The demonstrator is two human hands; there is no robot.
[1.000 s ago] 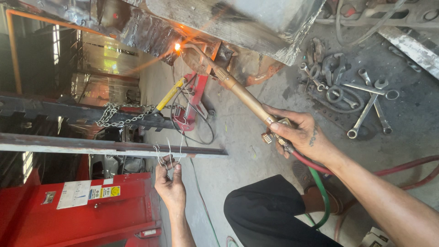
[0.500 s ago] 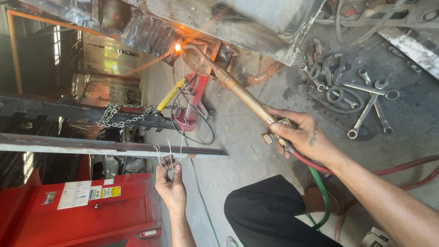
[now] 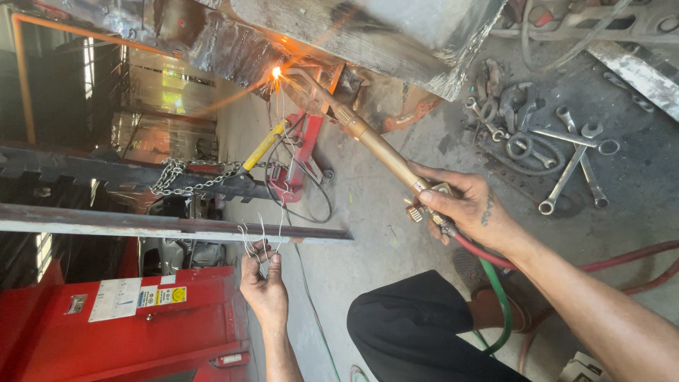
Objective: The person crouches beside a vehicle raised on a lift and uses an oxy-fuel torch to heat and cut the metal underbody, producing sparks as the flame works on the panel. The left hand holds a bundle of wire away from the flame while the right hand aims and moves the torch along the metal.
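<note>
My right hand (image 3: 467,209) grips the brass body of a gas torch (image 3: 368,138) near its valves. The torch nozzle points up-left, and its bright flame (image 3: 276,71) touches the edge of a rusty sheet-metal panel (image 3: 368,35), throwing sparks. A red and a green hose (image 3: 495,283) run back from the torch past my wrist. My left hand (image 3: 265,286) pinches a bundle of thin filler wires (image 3: 279,177); one long wire reaches up to the flame.
Several spanners (image 3: 566,155) lie on the concrete floor at the right. A red floor jack (image 3: 304,155) with a yellow handle, a chain (image 3: 191,177), a steel bar (image 3: 141,226) and a red cabinet (image 3: 141,332) are at the left. My knee in black trousers (image 3: 410,332) is below.
</note>
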